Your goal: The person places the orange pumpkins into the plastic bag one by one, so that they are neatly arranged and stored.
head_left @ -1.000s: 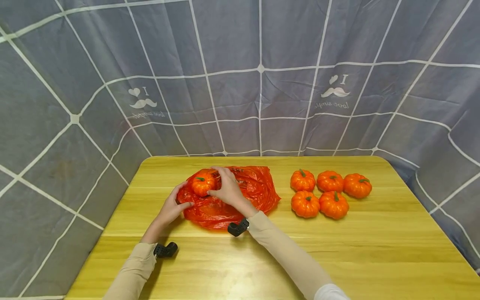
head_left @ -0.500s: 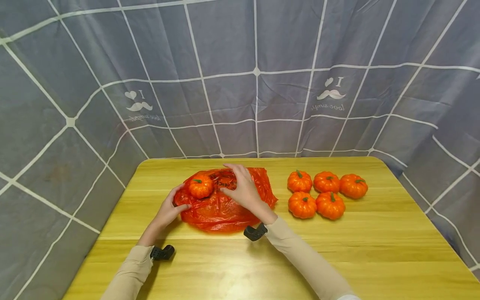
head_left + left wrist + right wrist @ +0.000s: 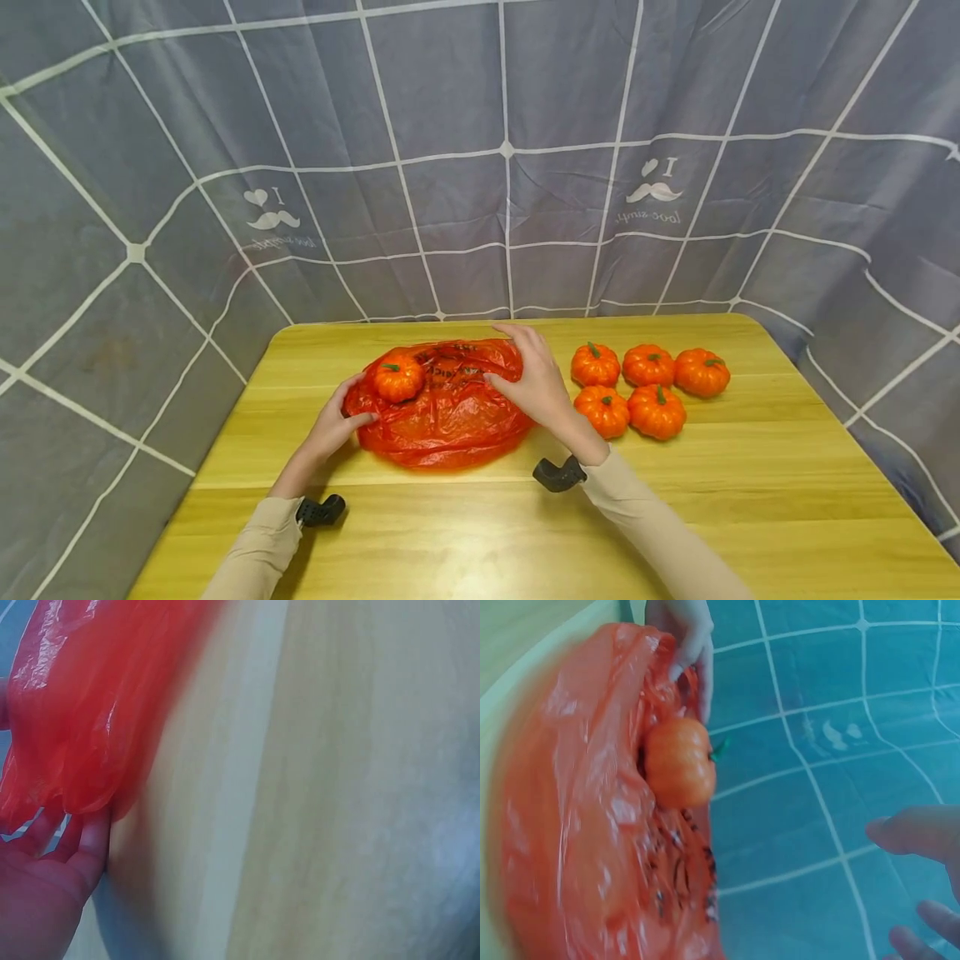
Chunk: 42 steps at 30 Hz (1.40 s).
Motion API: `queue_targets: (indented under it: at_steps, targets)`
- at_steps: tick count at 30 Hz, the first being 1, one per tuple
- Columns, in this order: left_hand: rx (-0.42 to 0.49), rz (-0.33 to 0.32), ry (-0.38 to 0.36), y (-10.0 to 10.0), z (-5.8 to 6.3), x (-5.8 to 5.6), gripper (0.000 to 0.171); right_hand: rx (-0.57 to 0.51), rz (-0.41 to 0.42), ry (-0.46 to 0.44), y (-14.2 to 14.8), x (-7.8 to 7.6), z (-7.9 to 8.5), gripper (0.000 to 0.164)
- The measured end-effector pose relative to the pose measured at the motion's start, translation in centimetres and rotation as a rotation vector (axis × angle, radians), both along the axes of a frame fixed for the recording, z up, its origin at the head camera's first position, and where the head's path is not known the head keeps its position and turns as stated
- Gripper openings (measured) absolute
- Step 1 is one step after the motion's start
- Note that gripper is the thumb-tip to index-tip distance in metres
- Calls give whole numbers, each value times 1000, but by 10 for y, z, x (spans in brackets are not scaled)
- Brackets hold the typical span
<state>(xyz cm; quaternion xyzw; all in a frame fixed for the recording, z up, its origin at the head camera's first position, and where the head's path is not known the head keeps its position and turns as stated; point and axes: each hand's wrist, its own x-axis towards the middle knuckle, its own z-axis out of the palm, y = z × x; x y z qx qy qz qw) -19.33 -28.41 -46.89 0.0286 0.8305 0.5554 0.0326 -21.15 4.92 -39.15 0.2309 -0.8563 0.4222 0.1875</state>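
Note:
A crinkled red plastic bag (image 3: pixel 457 421) with dark print lies spread on the table. On its upper left part sits a small orange pumpkin (image 3: pixel 399 377) with a green stem. My left hand (image 3: pixel 330 423) holds the bag's left end, thumb on top and fingers partly under the film, as the left wrist view shows. My right hand (image 3: pixel 536 382) hovers over the bag's right end with thumb and fingers spread. Nothing is in it. The right wrist view shows the fingers (image 3: pixel 922 832) apart from the bag and the pumpkin.
Several more orange pumpkins (image 3: pixel 649 367) stand in two rows on the right of the wooden table (image 3: pixel 465 542). A grey curtain (image 3: pixel 465 208) with white lines hangs behind and beside it. Each wrist wears a black camera mount (image 3: pixel 558 475).
My right hand let go of the pumpkin on the bag and moved right, over the bag's right end. The left hand stays at the left end. The head view shifted slightly.

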Motion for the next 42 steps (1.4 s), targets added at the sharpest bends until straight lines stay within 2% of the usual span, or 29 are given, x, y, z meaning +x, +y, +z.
queue_targets:
  at_steps: [6, 13, 20, 33, 42]
  targets:
    - [-5, -1, 10, -3, -3, 0, 75, -43, -35, 56, 23, 6, -1, 67]
    - [6, -3, 4, -3, -3, -1, 75, -46, -90, 119, 51, 8, -5, 66]
    - [10, -10, 0, -4, -2, -1, 75, -47, -194, 135, 90, 11, -9, 66]
    - [-33, -5, -5, -3, -3, -1, 76, 4, -293, 157, 155, 30, -21, 66]
    - [-17, -15, -2, -5, -4, 0, 76, 0, -357, 157, 191, 41, -26, 66]
